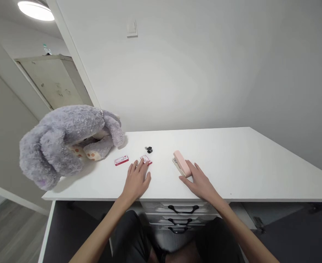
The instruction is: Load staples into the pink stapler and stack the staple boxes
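My left hand (135, 181) lies on the white tabletop (221, 157) with its fingers stretched out and apart. Its fingertips touch a small red-and-white box (146, 159) and cover part of it. A second such box (121, 160) lies flat a little to the left. Beyond the fingers is a small black object (149, 149) with a metallic part, too small to name. On the right, a pink stapler (182, 163) lies at a slant. My right hand (199, 182) has its near end between thumb and index finger, the other fingers resting alongside.
A large grey plush toy (70, 142) slumps on the table's left end. White wall (191, 73) with a light switch (131, 28) rises behind the table. Drawers with black handles (183, 209) are below the front edge, in front of my knees. A cabinet (51, 80) stands beyond the doorway.
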Tool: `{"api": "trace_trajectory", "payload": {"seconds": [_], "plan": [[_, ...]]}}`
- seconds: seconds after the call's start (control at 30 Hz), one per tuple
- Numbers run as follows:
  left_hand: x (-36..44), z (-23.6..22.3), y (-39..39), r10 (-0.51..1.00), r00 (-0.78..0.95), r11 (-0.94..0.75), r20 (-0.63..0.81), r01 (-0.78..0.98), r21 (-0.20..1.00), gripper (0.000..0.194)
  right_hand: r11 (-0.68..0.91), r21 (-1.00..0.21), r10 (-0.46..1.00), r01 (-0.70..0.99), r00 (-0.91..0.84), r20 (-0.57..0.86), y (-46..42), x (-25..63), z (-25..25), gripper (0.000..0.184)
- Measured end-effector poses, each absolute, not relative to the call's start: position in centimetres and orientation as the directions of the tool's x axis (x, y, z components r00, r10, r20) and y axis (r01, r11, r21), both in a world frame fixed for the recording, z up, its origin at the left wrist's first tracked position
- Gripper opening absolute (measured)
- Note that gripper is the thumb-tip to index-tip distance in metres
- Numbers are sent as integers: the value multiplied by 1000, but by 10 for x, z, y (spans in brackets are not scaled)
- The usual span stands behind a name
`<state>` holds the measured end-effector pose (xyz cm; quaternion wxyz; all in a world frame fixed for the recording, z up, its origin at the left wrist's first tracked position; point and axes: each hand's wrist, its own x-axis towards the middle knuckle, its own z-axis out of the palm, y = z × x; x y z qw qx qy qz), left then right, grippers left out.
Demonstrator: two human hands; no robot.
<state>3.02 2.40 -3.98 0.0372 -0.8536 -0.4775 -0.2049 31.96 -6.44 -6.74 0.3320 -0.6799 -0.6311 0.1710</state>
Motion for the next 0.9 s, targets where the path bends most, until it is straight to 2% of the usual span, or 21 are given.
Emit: {"api": "trace_trajectory", "payload": {"seconds": [0.23,0.47,0.57,0.73,0.83,0.9], "plan": [[41,-24,8,619,718,-785,319,579,219,45,83,-653,968,753,94,232,-72,317,-71,75],[67,-12,-4,550,798,-822,247,463,332,62,128,-676,958,725,87,274,-74,317,-65,67],[69,-14,-4,554,787,-815,272,447,368,63,162,-688,953,707,70,296,-75,318,-65,65],[56,-22,8,658,653,-751,375,535,387,70,120,-726,954,678,123,273,-78,319,-71,64],[42,-21,13,683,650,-723,332,541,430,82,116,-758,956,641,134,260,-79,319,-68,67],[34,-19,15,704,649,-695,289,546,468,81,122,-805,958,581,143,249,-80,318,-63,68]]}}
